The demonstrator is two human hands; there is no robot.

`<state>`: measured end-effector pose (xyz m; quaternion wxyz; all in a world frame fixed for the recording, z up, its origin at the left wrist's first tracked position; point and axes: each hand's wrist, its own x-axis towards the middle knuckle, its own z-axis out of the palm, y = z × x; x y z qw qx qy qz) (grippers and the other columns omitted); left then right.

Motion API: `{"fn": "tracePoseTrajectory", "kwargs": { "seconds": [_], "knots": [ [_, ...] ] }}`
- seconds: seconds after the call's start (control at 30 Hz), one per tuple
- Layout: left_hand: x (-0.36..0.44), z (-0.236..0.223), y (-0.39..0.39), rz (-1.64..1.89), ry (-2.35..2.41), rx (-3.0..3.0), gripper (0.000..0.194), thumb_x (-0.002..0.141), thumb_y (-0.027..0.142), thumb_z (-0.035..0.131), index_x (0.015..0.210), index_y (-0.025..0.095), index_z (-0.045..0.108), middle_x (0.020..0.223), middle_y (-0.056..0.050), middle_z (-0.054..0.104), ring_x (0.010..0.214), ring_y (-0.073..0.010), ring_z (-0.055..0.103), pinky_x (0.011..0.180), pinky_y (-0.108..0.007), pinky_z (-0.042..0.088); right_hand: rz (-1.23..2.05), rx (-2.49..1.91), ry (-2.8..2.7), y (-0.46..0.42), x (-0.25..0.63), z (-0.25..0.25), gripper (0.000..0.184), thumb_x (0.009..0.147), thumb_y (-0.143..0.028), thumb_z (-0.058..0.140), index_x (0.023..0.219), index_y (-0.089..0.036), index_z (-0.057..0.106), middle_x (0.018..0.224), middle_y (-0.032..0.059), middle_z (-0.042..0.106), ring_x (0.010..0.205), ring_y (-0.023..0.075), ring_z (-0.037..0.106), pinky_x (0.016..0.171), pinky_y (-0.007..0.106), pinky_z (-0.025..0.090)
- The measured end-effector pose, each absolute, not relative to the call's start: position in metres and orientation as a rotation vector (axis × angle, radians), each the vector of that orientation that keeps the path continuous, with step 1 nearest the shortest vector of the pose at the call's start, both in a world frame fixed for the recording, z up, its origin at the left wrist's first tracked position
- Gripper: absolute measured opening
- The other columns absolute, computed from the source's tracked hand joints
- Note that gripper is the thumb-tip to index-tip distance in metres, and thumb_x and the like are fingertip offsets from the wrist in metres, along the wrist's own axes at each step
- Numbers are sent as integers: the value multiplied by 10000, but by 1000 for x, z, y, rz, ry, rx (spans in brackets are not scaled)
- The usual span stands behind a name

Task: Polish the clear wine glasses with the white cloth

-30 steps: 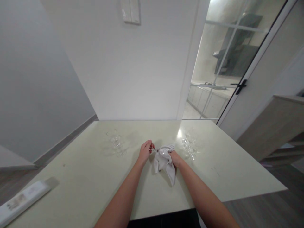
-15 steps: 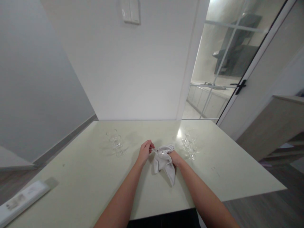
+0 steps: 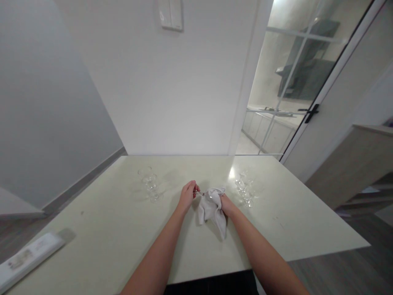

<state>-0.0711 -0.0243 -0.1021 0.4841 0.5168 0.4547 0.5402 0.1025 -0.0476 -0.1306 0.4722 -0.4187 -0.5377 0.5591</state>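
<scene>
Here, glass (image 3: 199, 194) (plus cloth (image 3: 211, 211)) between hands (image 3: 187, 196) (image 3: 226, 205).

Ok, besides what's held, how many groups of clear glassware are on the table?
2: a left group, left of the left hand, and a right group, right of the cloth. Individual pieces overlap, so some may be hidden.

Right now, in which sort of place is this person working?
Probably a home, perhaps its dining area: clear drinking glasses on a pale table, with a glazed door beyond it.
</scene>
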Motion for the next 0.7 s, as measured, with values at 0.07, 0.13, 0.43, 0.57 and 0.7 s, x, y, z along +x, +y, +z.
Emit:
{"fn": "tracePoseTrajectory", "kwargs": {
  "seconds": [0.07,0.13,0.43,0.57,0.7],
  "knots": [
    [-71,-103,-24,1320,1113,1251,414,813,512,481,586,169,524,578,5,527,449,-83,377,424,-215,265,1354,-1032,-1348,-47,103,-130,266,732,-360,603,899,-182,707,943,59,719,946,239,636,943,405,467],
    [-71,-103,-24,1318,1124,1244,413,811,513,486,589,168,532,570,8,517,449,-83,375,422,-214,264,1329,-1044,-1409,-46,104,-130,271,738,-346,589,918,-183,709,978,60,717,989,238,625,972,412,447],
    [-72,-98,-28,1387,1108,1105,398,776,516,546,580,171,514,547,20,504,432,-74,388,410,-205,272,1292,-941,-1469,-47,103,-122,240,712,-314,647,911,-198,714,972,59,718,1006,238,629,972,426,449],
    [-74,-100,-25,1428,1077,946,388,750,523,569,600,180,466,576,31,530,397,-57,387,392,-199,267,1399,-849,-1316,-49,98,-119,310,672,-338,702,938,-178,702,960,75,720,962,243,642,894,394,498],
    [-74,-101,-22,1471,1037,830,393,737,519,574,608,191,400,566,53,499,374,-46,368,372,-194,239,1447,-867,-1090,-47,96,-123,337,658,-393,708,927,-191,691,952,73,723,966,253,642,868,383,502]
  ]
}}
